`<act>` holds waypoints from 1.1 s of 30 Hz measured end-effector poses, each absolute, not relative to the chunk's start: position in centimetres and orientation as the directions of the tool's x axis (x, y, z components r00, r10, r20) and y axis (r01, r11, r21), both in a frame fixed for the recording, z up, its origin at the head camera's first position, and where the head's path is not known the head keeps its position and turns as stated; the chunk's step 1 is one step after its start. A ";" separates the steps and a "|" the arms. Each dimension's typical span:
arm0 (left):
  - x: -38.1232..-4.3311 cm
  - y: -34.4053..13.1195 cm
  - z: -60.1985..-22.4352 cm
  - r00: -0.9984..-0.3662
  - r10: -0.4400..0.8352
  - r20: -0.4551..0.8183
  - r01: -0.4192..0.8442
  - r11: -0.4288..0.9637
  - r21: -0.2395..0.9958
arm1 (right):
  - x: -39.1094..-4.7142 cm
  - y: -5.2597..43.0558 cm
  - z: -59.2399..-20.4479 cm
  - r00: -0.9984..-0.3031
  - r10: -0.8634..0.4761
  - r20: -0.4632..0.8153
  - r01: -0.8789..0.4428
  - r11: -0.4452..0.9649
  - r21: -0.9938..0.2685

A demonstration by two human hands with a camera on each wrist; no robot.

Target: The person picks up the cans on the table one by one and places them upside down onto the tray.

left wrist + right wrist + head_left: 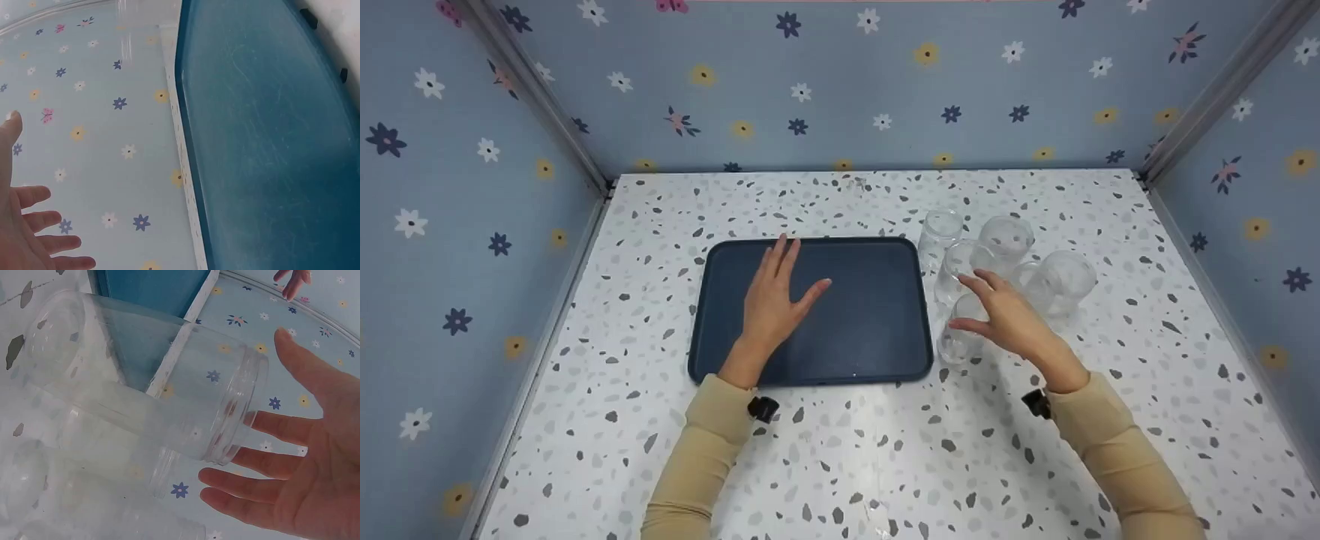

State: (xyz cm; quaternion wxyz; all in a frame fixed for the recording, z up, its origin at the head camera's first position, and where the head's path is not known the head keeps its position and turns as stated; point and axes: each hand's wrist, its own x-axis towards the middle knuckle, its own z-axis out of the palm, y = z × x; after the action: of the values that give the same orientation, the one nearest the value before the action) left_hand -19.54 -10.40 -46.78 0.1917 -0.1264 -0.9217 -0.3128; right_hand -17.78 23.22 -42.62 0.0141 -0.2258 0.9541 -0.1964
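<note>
A dark blue rectangular tray (862, 322) lies flat on the table. My left hand (772, 307) hovers over its left half, fingers extended and thumb spread, holding nothing; the left wrist view shows the same bare hand (28, 239). Beside the tray's right edge stand several clear, lidless jars. Over the front one (958, 349) is my right hand (1011, 321), with thumb and fingers spread near its mouth. In the right wrist view, that jar (163, 382) has a ridged rim; fingertips overlap or sit behind it, and whether they touch cannot be told. The thumb stays apart.
More clear jars (1063, 277) cluster behind and right of the front one, close together. The speckled white table (855, 457) is bounded by blue flowered panels (840, 82) at the back and both sides. Black wrist cameras (763, 409) hang at the sleeves.
</note>
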 end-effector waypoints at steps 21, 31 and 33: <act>-18.3 -8.8 -48.7 -0.844 0.043 0.535 0.419 0.675 0.608 | -17.1 23.3 -43.6 -0.903 -0.424 0.065 -0.407 0.802 -0.438; -17.9 -8.1 -49.3 -0.834 0.016 0.552 0.437 0.631 0.641 | -17.0 23.7 -43.5 -0.916 -0.375 0.140 -0.396 0.797 -0.457; -17.9 -8.0 -49.3 -0.829 0.007 0.560 0.444 0.616 0.651 | -17.0 23.7 -43.4 -0.914 -0.370 0.163 -0.402 0.789 -0.464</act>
State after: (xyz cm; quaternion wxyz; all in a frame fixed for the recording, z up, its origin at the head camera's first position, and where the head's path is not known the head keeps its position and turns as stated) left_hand -17.93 -7.96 -49.31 0.2616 -0.1312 -0.8599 -0.4182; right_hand -17.05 23.74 -43.39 -0.0318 -0.2043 0.9452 -0.2526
